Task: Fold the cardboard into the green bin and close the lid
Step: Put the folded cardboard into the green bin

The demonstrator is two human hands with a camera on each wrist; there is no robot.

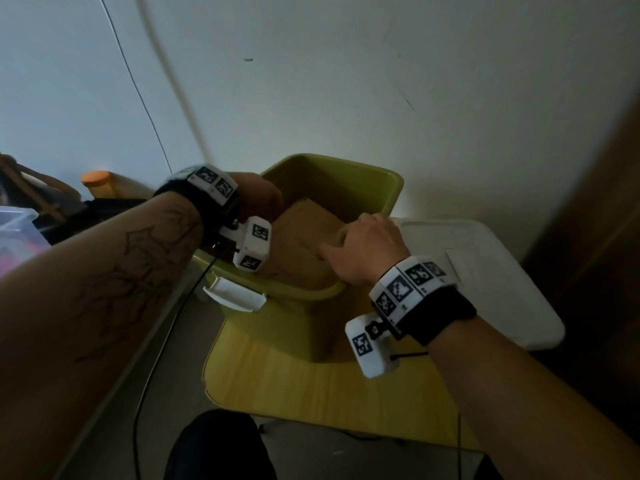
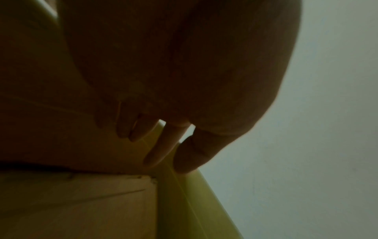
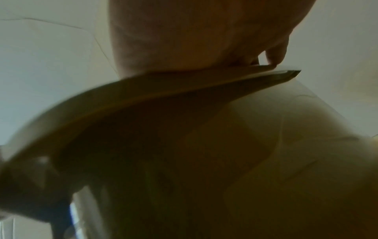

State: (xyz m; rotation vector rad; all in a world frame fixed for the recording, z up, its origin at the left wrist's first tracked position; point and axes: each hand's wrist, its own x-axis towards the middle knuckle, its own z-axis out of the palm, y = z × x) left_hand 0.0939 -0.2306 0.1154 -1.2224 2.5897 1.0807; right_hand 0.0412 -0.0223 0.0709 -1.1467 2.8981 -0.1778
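The green bin [image 1: 381,192] stands on a yellow stool [image 1: 311,386] with the brown cardboard [image 1: 304,237] tilted inside it. My left hand [image 1: 258,195] reaches into the bin's left side. In the left wrist view its fingers [image 2: 159,145] lie straight against the cardboard [image 2: 81,202], beside the bin wall [image 2: 184,202]. My right hand [image 1: 363,247] sits over the bin's right rim, its fingers bent over the cardboard's upper edge and the thumb along the near face. In the right wrist view the palm rests on the bin rim [image 3: 184,90]. The white lid [image 1: 485,282] lies to the right of the bin.
A white latch [image 1: 235,294] hangs on the bin's near-left rim. A white wall stands close behind. Clutter at far left includes an orange-capped container [image 1: 98,183] and a clear plastic box [image 1: 17,230]. Black cables run down from both wrists.
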